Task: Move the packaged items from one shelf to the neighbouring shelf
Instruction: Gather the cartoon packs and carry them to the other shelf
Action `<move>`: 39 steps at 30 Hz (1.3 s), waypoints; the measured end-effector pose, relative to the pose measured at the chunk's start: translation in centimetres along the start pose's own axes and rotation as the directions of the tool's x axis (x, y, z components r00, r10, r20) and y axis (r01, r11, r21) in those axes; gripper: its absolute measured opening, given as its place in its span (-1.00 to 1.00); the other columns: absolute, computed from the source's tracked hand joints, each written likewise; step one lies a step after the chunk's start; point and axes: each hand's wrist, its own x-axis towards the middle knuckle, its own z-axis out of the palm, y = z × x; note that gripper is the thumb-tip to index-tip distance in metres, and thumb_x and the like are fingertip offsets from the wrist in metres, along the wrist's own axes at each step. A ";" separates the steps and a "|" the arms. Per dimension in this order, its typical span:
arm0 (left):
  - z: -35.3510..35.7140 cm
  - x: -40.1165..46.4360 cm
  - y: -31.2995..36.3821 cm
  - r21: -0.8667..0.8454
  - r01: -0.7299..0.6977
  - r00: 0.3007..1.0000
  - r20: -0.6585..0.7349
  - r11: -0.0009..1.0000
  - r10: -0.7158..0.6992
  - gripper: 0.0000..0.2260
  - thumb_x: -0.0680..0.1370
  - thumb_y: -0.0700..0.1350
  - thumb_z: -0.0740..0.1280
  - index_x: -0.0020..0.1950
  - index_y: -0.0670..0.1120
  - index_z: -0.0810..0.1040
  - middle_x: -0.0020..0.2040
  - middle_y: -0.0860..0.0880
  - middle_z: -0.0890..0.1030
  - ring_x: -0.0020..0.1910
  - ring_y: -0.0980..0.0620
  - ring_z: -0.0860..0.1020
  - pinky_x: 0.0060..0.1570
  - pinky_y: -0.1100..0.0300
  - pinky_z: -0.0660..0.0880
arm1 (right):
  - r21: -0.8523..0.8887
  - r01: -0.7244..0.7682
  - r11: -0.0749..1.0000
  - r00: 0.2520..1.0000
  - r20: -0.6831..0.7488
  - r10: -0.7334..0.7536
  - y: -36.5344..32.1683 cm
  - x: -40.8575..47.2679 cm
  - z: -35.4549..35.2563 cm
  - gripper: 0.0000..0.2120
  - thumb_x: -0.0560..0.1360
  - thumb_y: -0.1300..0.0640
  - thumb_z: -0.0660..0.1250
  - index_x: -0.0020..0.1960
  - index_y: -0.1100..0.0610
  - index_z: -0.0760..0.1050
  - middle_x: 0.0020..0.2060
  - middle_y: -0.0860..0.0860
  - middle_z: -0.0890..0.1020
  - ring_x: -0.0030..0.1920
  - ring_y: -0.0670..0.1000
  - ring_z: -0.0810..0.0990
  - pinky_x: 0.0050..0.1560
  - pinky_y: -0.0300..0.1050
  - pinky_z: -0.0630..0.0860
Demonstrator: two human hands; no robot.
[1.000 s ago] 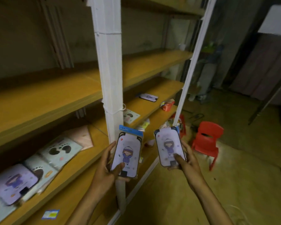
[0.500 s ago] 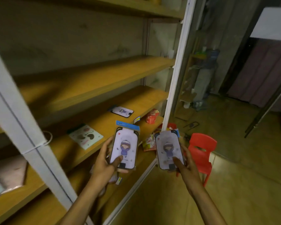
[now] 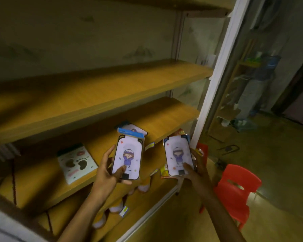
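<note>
My left hand (image 3: 106, 169) grips a packaged phone case (image 3: 128, 156) with a cartoon girl and a blue header card, held upright just in front of the middle wooden shelf (image 3: 164, 119). My right hand (image 3: 195, 169) holds a second, similar packaged case (image 3: 177, 157) near the shelf's right end. Another girl-print package (image 3: 135, 130) lies on that shelf behind the left one, mostly hidden. A white package with paw prints (image 3: 76, 163) lies flat on the same shelf to the left.
A white upright post (image 3: 215, 81) bounds the shelf unit on the right. A bare wooden shelf (image 3: 112, 88) runs above. Snack packets (image 3: 164, 172) lie on the lower shelf. A red plastic chair (image 3: 234, 191) stands on the floor at right.
The view has swung right along the shelving; the left post has slid out to the lower left corner. Both hands, still holding their packages, now sit closer to the middle shelf.
</note>
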 end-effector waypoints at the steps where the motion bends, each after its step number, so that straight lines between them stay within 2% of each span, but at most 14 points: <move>1: 0.1 1.1 -0.2 0.000 -0.011 0.999 -0.030 1.000 0.011 -0.36 0.48 -0.34 0.37 0.44 0.11 0.27 0.13 -0.02 0.56 -0.03 0.06 0.67 -0.38 0.06 0.63 | -0.012 0.006 1.000 1.000 0.021 -0.006 -0.2 1.8 0.3 -0.54 0.53 0.34 0.29 0.36 0.03 0.33 0.15 -0.06 0.54 -0.09 -0.33 0.62 -0.27 -0.35 0.57; 3: 0.3 3.2 -0.4 0.004 -0.029 0.996 -0.089 1.000 0.029 -0.37 0.48 -0.34 0.37 0.43 0.10 0.28 0.12 0.00 0.57 -0.05 0.10 0.67 -0.40 0.13 0.62 | -0.070 0.031 0.997 0.997 0.077 -0.026 -0.5 5.3 1.1 -0.51 0.54 0.33 0.29 0.39 0.01 0.31 0.15 -0.15 0.53 -0.05 -0.38 0.59 -0.21 -0.37 0.56; 6: 0.2 6.2 -0.4 0.005 -0.044 0.987 -0.155 0.999 0.044 -0.39 0.48 -0.32 0.38 0.40 0.15 0.30 0.14 0.03 0.57 0.01 0.05 0.66 -0.33 0.14 0.63 | -0.149 0.045 0.988 0.985 0.169 -0.020 -0.9 10.2 2.2 -0.51 0.54 0.26 0.30 0.41 -0.03 0.32 0.22 -0.16 0.53 0.12 -0.23 0.58 -0.09 -0.27 0.59; 10: 0.4 9.2 0.0 -0.040 -0.057 0.972 -0.231 0.998 0.046 -0.42 0.50 -0.39 0.33 0.39 0.09 0.29 0.13 0.07 0.55 -0.09 0.20 0.66 -0.40 0.13 0.62 | -0.141 0.006 0.990 0.969 0.244 0.029 -1.1 15.5 4.3 -0.54 0.54 0.26 0.31 0.38 -0.04 0.33 0.17 -0.10 0.56 0.03 -0.19 0.62 -0.21 -0.27 0.59; 15: -0.7 11.0 -0.6 -0.033 -0.051 0.932 -0.360 0.998 0.036 -0.43 0.49 -0.36 0.36 0.38 0.08 0.31 0.19 0.06 0.56 0.01 -0.01 0.66 -0.24 -0.17 0.63 | -0.127 -0.038 0.991 0.922 0.378 0.083 -0.2 20.9 7.7 -0.52 0.54 0.33 0.28 0.36 -0.05 0.31 0.19 -0.03 0.57 0.08 -0.01 0.64 -0.21 -0.09 0.65; 18: -0.9 11.2 -0.8 -0.045 -0.057 0.895 -0.445 0.997 0.031 -0.44 0.49 -0.33 0.36 0.37 0.10 0.31 0.17 0.09 0.56 -0.03 -0.07 0.67 -0.30 -0.11 0.63 | -0.157 -0.024 0.987 0.890 0.447 0.093 0.9 23.5 9.8 -0.52 0.56 0.32 0.26 0.37 -0.07 0.30 0.23 0.00 0.56 0.14 0.06 0.62 -0.04 0.09 0.63; 20: -0.7 11.2 -0.9 -0.041 -0.060 0.872 -0.489 0.997 0.032 -0.44 0.49 -0.32 0.37 0.32 0.19 0.35 0.17 0.12 0.57 0.01 -0.11 0.65 -0.28 -0.18 0.63 | -0.191 -0.008 0.982 0.865 0.492 0.102 1.6 25.0 11.2 -0.53 0.56 0.29 0.26 0.33 -0.15 0.30 0.23 -0.02 0.56 0.15 0.07 0.61 0.02 0.12 0.61; 22: -0.3 10.9 -1.1 -0.030 -0.072 0.847 -0.530 0.997 0.045 -0.42 0.47 -0.32 0.38 0.32 0.22 0.35 0.17 0.14 0.58 0.07 -0.12 0.63 -0.27 -0.23 0.61 | -0.221 -0.006 0.975 0.831 0.541 0.128 2.4 26.2 12.3 -0.53 0.56 0.29 0.26 0.34 -0.14 0.30 0.21 0.02 0.56 0.15 0.08 0.60 0.03 0.11 0.60; 26: 1.4 10.1 -1.2 -0.040 -0.089 0.796 -0.604 0.995 0.046 -0.38 0.48 -0.36 0.35 0.37 0.20 0.31 0.13 0.09 0.59 -0.03 -0.13 0.66 -0.33 -0.16 0.62 | -0.286 -0.003 0.958 0.763 0.619 0.187 3.9 27.5 14.0 -0.51 0.57 0.29 0.25 0.42 -0.01 0.25 0.21 0.07 0.57 0.12 0.12 0.62 0.03 0.05 0.62; 28: 2.5 9.6 -1.4 -0.030 -0.090 0.774 -0.632 0.996 0.051 -0.38 0.48 -0.38 0.35 0.40 0.14 0.30 0.14 0.06 0.60 -0.01 -0.08 0.66 -0.30 -0.12 0.63 | -0.322 0.002 0.947 0.721 0.657 0.222 4.2 27.6 14.4 -0.51 0.58 0.28 0.25 0.43 -0.02 0.23 0.20 0.06 0.57 0.03 0.11 0.65 -0.12 -0.11 0.64; 31: 3.7 8.7 -2.0 0.018 -0.051 0.744 -0.666 0.999 0.050 -0.36 0.45 -0.25 0.40 0.44 0.13 0.28 0.24 0.01 0.56 0.13 -0.03 0.62 -0.07 -0.10 0.63 | -0.384 0.048 0.922 0.695 0.676 0.245 4.4 27.8 14.6 -0.50 0.58 0.27 0.24 0.44 0.00 0.20 0.14 0.04 0.55 -0.23 -0.04 0.59 -0.36 -0.29 0.53; 32: 4.1 8.5 -2.1 0.025 -0.039 0.731 -0.681 0.999 0.045 -0.36 0.45 -0.23 0.41 0.44 0.14 0.27 0.26 0.01 0.55 0.15 -0.03 0.61 -0.03 -0.11 0.62 | -0.394 0.083 0.915 0.701 0.676 0.227 4.6 28.0 14.5 -0.50 0.57 0.27 0.26 0.45 0.06 0.21 0.18 0.07 0.55 -0.17 -0.05 0.58 -0.30 -0.29 0.53; 35: 5.1 8.4 -2.5 0.028 -0.032 0.713 -0.700 0.999 0.043 -0.36 0.47 -0.28 0.39 0.44 0.17 0.27 0.22 0.02 0.55 0.14 -0.03 0.61 -0.03 -0.07 0.62 | -0.444 0.206 0.872 0.709 0.682 0.179 4.7 28.5 13.6 -0.45 0.54 0.16 0.33 0.47 0.09 0.20 0.31 0.13 0.49 0.18 0.05 0.53 0.08 -0.09 0.55; 39: 6.5 9.1 -2.9 0.018 -0.034 0.712 -0.701 0.999 0.036 -0.36 0.48 -0.31 0.38 0.44 0.16 0.26 0.22 0.00 0.55 0.15 -0.06 0.60 -0.01 -0.14 0.61 | -0.518 0.428 0.741 0.688 0.718 0.104 4.1 29.0 12.2 -0.37 0.53 -0.04 0.32 0.51 0.06 0.16 0.39 0.10 0.36 0.36 0.11 0.36 0.25 0.03 0.43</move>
